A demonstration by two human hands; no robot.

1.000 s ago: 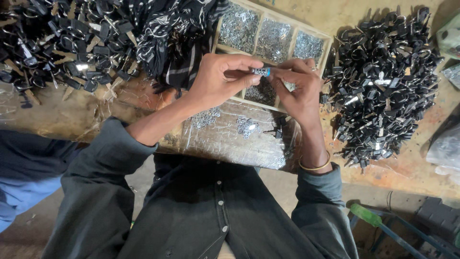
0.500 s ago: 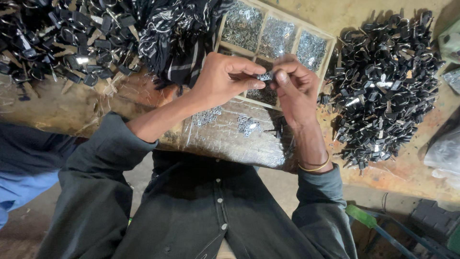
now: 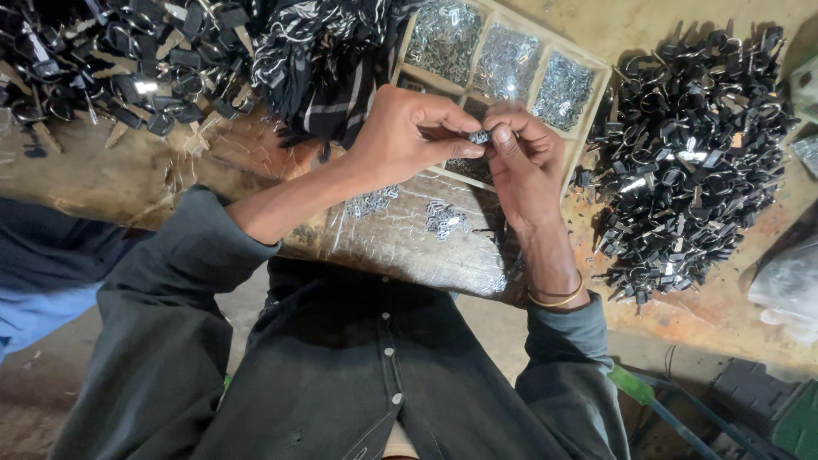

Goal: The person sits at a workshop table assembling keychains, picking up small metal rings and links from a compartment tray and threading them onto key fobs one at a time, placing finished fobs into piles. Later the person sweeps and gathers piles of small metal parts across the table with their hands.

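Both hands sit a touch higher and more central in frame than half a second ago; the small metal piece stays pinched between them, and the blue bit seen a second ago no longer shows.

Workbench (image 3: 102, 183) spans the frame, worn brown wood. Pile of black-headed keys (image 3: 690, 162) fills the right side. A second pile of black-headed keys (image 3: 111, 60) runs across the upper left, with a dark striped cloth (image 3: 328, 64) draped over its right end. Wooden divided tray (image 3: 588, 128) sits top centre, its compartments holding small silver parts. Clear plastic sheet (image 3: 400, 247) lies below the tray, with a few loose silver parts (image 3: 443, 217) on it.

Left hand (image 3: 409, 136) comes in from centre left, fingers curled, thumb and forefinger closed on the small metal piece (image 3: 480, 136). Right hand (image 3: 524, 166) is just beside it, touching, fingertips closed on the same piece from the right. Piece hangs above the tray's lower edge, centre frame. Yellow bangle (image 3: 558, 298) on the right wrist.
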